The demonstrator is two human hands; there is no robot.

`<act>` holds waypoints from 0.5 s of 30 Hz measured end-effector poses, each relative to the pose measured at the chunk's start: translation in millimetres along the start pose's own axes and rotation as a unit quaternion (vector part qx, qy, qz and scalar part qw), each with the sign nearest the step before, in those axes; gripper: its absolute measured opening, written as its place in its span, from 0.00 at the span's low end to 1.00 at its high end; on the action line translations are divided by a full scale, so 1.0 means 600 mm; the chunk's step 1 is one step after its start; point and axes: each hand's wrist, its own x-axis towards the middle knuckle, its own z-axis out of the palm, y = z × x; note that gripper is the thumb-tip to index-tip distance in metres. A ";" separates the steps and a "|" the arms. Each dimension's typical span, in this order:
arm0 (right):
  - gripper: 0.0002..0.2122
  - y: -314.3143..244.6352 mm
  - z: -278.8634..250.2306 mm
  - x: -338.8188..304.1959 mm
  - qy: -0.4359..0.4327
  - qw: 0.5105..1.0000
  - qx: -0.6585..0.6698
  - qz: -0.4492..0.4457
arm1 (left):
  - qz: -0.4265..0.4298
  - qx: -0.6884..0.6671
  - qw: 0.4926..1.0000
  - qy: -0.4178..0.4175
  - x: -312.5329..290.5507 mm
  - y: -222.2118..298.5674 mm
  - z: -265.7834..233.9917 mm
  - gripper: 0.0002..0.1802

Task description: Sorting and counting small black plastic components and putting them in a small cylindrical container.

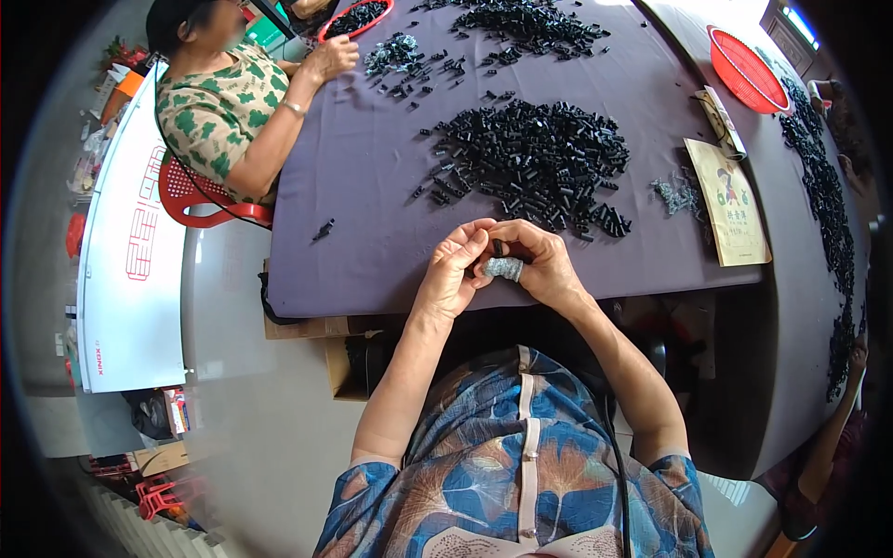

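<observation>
My left hand and my right hand meet fingertip to fingertip at the front edge of the table. Both are closed, with a small black piece partly visible between them, like the short black tubes in the pile. Fingers cover most of it. A grey wrapping surrounds a digit of my right hand, most likely the thumb. Just beyond my hands lies a large heap of short black tubular pieces. A few loose pieces rest to the left.
A co-worker sits at the left, hands near a red basket. Small clear pieces lie beside a yellowish booklet on the right. Farther right are a red plastic basket and a long row of black pieces.
</observation>
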 end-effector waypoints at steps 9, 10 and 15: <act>0.11 0.006 0.001 -0.003 0.009 0.999 -0.029 -0.011 | 0.017 0.064 0.998 0.013 -0.005 -0.001 0.008 0.16; 0.11 0.005 0.000 -0.002 0.006 0.999 -0.035 -0.008 | 0.017 0.063 0.998 0.013 -0.005 -0.001 0.009 0.17; 0.10 0.006 -0.001 -0.001 0.004 0.999 -0.040 -0.026 | -0.013 0.031 0.999 0.014 -0.005 0.010 0.019 0.19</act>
